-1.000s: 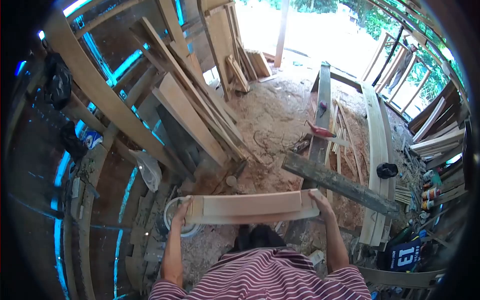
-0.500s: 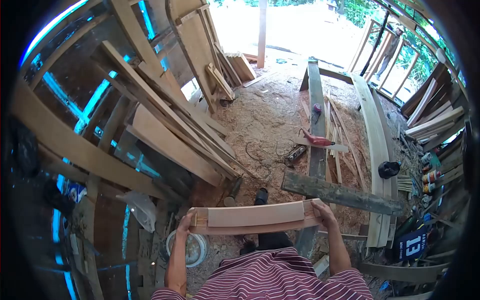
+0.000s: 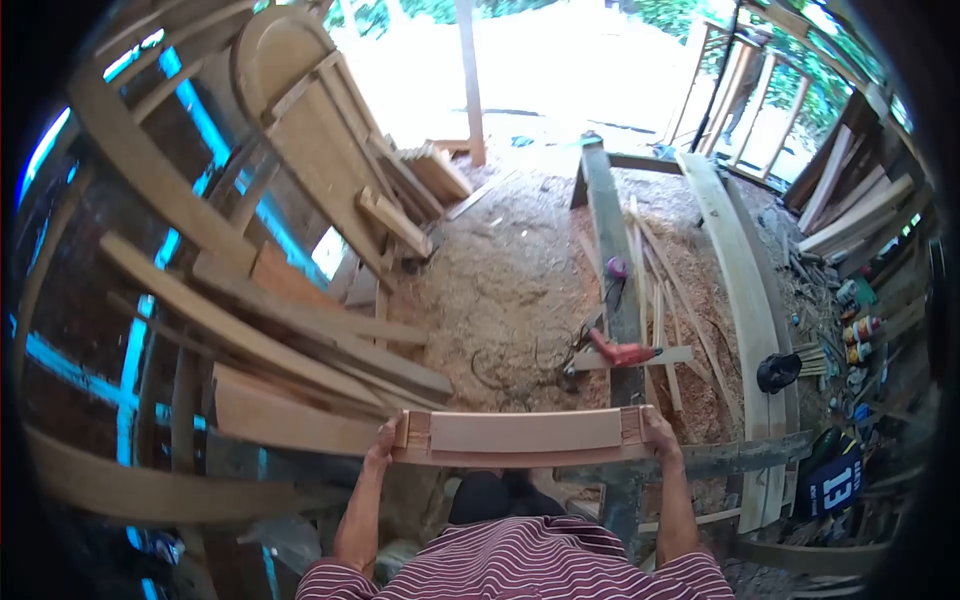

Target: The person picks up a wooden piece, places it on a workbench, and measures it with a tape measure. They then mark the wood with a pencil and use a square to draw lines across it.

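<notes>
A pale, slightly curved wooden piece point(image 3: 525, 432) is held level in front of my striped shirt, with a raised middle section and rougher patches near both ends. My left hand point(image 3: 385, 440) is wrapped round its left end, and my right hand point(image 3: 658, 436) grips the right end. Beyond the piece, a red power tool point(image 3: 625, 352) lies across a long dark beam point(image 3: 598, 200), beside a short light board. A small purple-and-black object point(image 3: 617, 268) rests on the same beam.
Long planks point(image 3: 240, 310) lean at the left, near a round-topped wooden panel point(image 3: 285, 60). A pale board point(image 3: 735, 260) runs along the right, with a black bag point(image 3: 777, 372) on it. Sawdust covers the floor point(image 3: 500, 280). A person point(image 3: 742, 90) stands outside by a wooden frame.
The view has turned and moved forward, so the beams and red tool appear lower and more to the left. Both hands still hold the wooden piece, now nearly level.
</notes>
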Available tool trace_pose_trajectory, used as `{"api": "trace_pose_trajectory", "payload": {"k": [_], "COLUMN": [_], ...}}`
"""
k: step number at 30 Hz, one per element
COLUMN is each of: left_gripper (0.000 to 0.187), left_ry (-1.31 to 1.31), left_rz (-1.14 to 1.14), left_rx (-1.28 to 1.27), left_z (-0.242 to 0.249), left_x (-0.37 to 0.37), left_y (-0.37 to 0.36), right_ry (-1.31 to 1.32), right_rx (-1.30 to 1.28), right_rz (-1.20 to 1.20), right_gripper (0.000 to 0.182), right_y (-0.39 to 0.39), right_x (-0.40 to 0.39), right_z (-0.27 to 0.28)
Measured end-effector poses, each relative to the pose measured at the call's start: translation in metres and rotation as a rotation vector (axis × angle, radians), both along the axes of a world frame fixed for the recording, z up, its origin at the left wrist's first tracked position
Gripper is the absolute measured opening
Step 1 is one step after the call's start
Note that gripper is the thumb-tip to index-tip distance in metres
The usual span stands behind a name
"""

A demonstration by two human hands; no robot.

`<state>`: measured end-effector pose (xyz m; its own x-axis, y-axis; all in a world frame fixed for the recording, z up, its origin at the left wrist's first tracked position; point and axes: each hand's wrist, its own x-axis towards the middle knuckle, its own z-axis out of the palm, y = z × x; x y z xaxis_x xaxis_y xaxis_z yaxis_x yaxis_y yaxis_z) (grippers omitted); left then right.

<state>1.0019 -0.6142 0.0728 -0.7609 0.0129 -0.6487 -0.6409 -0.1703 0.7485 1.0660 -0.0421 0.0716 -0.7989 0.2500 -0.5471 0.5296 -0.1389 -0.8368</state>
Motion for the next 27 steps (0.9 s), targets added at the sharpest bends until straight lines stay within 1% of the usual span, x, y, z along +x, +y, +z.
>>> {"api": "trace_pose_trajectory", "payload": {"k": [1,2,4,5,6,8,9,10,12,13,15,16,17,18,19,20,21,22,23,24,25,26,27], "left_gripper": [0.054,0.054,0.055,0.055,0.055,0.054,0.053,0.053,0.052,0.052,0.051,0.051,0.050,0.050,0.049,0.049,0.050,0.051,0.050,0.050,0.051,0.051,0.052], "left_ry": [-0.002,0.014,0.069,-0.003,-0.010,0.040,0.082,0.080,-0.038,-0.045,0.047,0.037,-0.046,-0.126,-0.149,-0.150,-0.109,-0.073,-0.064,-0.075,-0.072,-0.068,-0.076], "left_rz": [-0.067,-0.102,-0.181,-0.227,-0.238,-0.255,-0.266,-0.289,-0.321,-0.346,-0.406,-0.430,-0.449,-0.470,-0.447,-0.476,-0.537,-0.592,-0.571,-0.581,-0.538,-0.496,-0.446], "left_rx": [0.118,0.117,0.073,0.082,0.081,0.120,0.089,0.087,0.292,0.292,0.166,0.169,0.240,0.313,0.334,0.341,0.263,0.182,0.117,0.121,0.105,0.090,0.077], "left_z": [0.004,0.006,0.044,0.053,0.056,0.060,0.070,0.056,0.019,0.033,0.060,0.064,0.066,0.067,0.049,0.033,0.013,0.017,0.021,0.015,0.006,-0.003,-0.004], "left_x": [-0.020,-0.041,-0.070,-0.086,-0.101,-0.131,-0.143,-0.162,-0.207,-0.219,-0.239,-0.250,-0.266,-0.285,-0.306,-0.333,-0.362,-0.383,-0.402,-0.425,-0.439,-0.454,-0.474], "left_y": [0.002,0.006,0.025,0.030,0.035,0.047,0.058,0.057,0.056,0.070,0.098,0.108,0.118,0.129,0.136,0.146,0.155,0.165,0.173,0.178,0.182,0.185,0.188], "right_ry": [-0.006,-0.022,-0.027,-0.042,-0.059,-0.055,-0.042,-0.043,-0.037,-0.040,-0.107,-0.116,-0.122,-0.123,-0.121,-0.119,-0.119,-0.127,-0.106,-0.082,-0.128,-0.130,-0.193], "right_rx": [0.068,0.135,0.114,0.115,0.115,0.063,0.012,0.009,-0.022,-0.021,0.070,0.070,0.067,0.067,0.072,0.100,0.130,0.138,0.178,0.219,0.165,0.168,0.125], "right_rz": [-0.011,-0.024,-0.049,-0.078,-0.104,-0.169,-0.228,-0.250,-0.258,-0.284,-0.335,-0.359,-0.394,-0.433,-0.462,-0.501,-0.533,-0.550,-0.544,-0.533,-0.519,-0.522,-0.576], "right_gripper": [0.047,0.043,0.045,0.046,0.048,0.050,0.052,0.052,0.062,0.062,0.062,0.062,0.063,0.064,0.064,0.063,0.063,0.063,0.064,0.066,0.068,0.068,0.068], "right_y": [0.004,0.010,0.013,0.013,0.011,0.009,0.008,0.015,0.033,0.040,0.051,0.049,0.047,0.045,0.049,0.049,0.051,0.048,0.041,0.036,0.021,0.019,0.017], "right_x": [-0.004,-0.005,-0.007,-0.010,-0.014,-0.024,-0.026,-0.027,-0.029,-0.032,-0.034,-0.036,-0.039,-0.046,-0.051,-0.056,-0.062,-0.070,-0.077,-0.092,-0.115,-0.123,-0.138], "right_z": [-0.001,-0.003,0.005,0.011,0.017,0.034,0.039,0.031,0.010,0.004,-0.007,0.000,0.007,0.015,0.006,-0.003,-0.011,-0.013,-0.014,-0.010,0.029,0.033,0.034]}}
